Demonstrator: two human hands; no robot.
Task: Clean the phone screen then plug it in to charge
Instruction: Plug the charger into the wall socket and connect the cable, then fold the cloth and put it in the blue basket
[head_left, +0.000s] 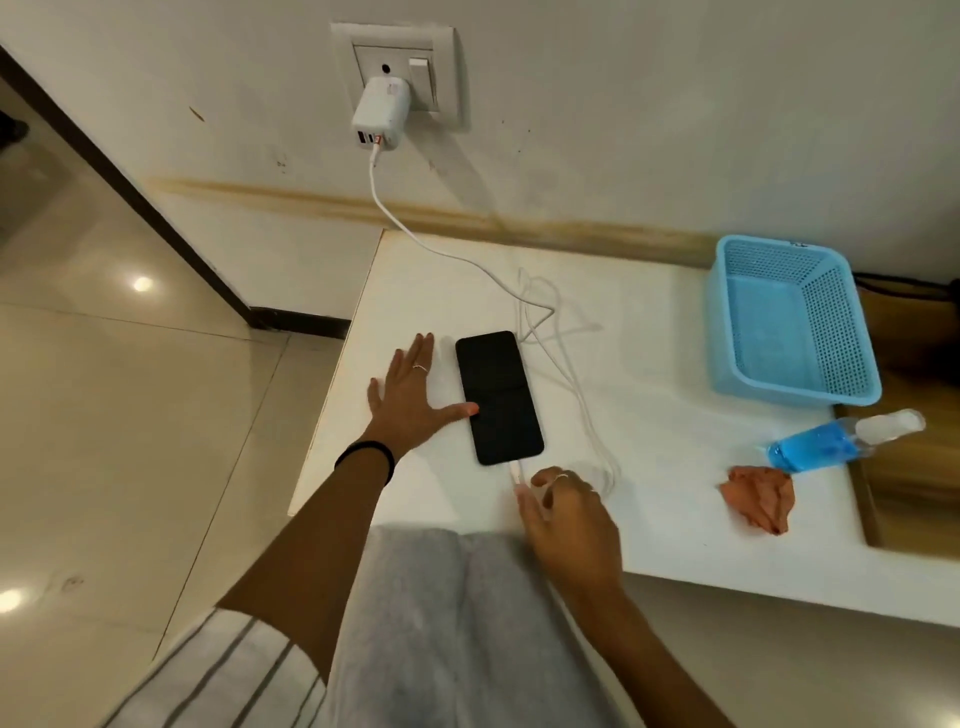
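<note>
A black phone (498, 397) lies face up on the white table (649, 519), its screen dark. A white cable (582, 400) runs from the white charger (379, 111) in the wall socket, loops over the table and ends in a plug sitting at the phone's near end. My left hand (410, 400) lies flat beside the phone with fingers spread, its thumb touching the phone's left edge. My right hand (566, 514) is just below the phone, fingers pinching the cable right behind the plug.
A light blue plastic basket (795, 322) stands at the far right of the table. Near it a bottle of blue liquid (841, 441) lies on its side, with a crumpled pink cloth (758, 499) in front. The table's left edge drops to a tiled floor.
</note>
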